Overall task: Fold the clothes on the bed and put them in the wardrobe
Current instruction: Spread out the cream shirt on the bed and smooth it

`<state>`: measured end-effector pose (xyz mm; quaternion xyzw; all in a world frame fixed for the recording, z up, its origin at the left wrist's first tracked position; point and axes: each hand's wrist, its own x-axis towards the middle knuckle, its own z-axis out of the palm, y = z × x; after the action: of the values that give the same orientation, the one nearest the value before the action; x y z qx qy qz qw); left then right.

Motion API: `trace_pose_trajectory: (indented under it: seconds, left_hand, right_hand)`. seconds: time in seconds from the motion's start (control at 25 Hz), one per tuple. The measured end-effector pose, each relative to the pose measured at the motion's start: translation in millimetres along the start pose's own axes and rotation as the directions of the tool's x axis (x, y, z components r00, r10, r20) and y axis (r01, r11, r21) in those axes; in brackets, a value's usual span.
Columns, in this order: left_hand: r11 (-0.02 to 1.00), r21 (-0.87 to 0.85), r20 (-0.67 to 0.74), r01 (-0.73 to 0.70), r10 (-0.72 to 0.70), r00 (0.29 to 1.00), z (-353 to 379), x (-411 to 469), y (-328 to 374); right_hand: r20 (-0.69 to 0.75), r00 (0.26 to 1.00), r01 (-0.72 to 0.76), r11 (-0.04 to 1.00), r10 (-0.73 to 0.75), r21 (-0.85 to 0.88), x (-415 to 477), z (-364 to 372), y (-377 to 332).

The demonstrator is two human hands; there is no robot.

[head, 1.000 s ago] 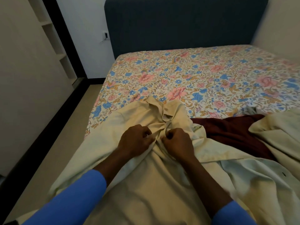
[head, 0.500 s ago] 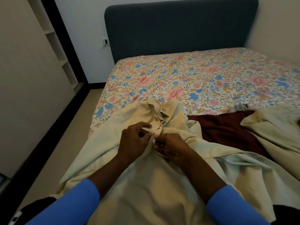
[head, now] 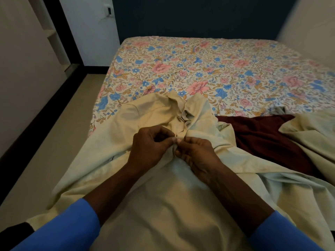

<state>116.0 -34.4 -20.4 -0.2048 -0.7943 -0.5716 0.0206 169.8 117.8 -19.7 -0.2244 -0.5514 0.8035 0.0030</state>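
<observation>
Where my left hand (head: 150,147) and right hand (head: 197,153) meet, what they pinch on the cream shirt (head: 163,205) is too small to make out. My right fingertips curl out of sight into its fold. The shirt runs off the bottom edge. The maroon garment (head: 268,138) lies partly buried under cream cloth. At far right, a second cream garment (head: 311,134) is cut by the edge. The headboard (head: 199,17) loses its top at the upper edge.

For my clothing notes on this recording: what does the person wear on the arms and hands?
Both arms wear plain bright blue sleeves, the left sleeve and right sleeve, ending on the forearm. The left hand and right hand are bare: no gloves, and no watch or ring shows.
</observation>
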Motion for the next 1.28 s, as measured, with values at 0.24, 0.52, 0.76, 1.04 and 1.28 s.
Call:
trace_pose_trajectory:
  seconds: [0.24, 0.52, 0.76, 1.04, 1.28]
  left_hand:
    - [0.994, 0.106, 0.05, 0.018, -0.023, 0.998, -0.2, -0.1, -7.0]
    - [0.994, 0.09, -0.159, 0.067, -0.052, 0.986, 20.8, -7.2, -2.9]
    - [0.948, -0.279, 0.005, 0.155, -0.16, 0.987, 19.8, -6.6, -1.4]
    - [0.944, -0.266, -0.053, 0.194, -0.215, 0.975, 20.8, -5.1, 0.5]
    - [0.962, -0.188, -0.072, 0.196, -0.213, 0.974, 24.0, -6.0, 0.7]
  right_hand:
    - [-0.005, 1.0, -0.011, 0.998, 0.011, 0.067, -5.4, 1.6, -1.7]
    - [-0.033, 0.998, 0.051, 0.998, -0.049, 0.038, -4.7, -2.4, 0.6]
    - [-0.053, 0.97, 0.224, 0.959, -0.237, -0.176, -2.4, -12.1, -3.0]
    - [-0.044, 0.881, 0.364, 0.734, -0.471, -0.573, 0.8, -10.8, 1.8]
    - [-0.071, 0.832, 0.373, 0.65, -0.55, -0.662, -0.9, -5.1, 8.0]
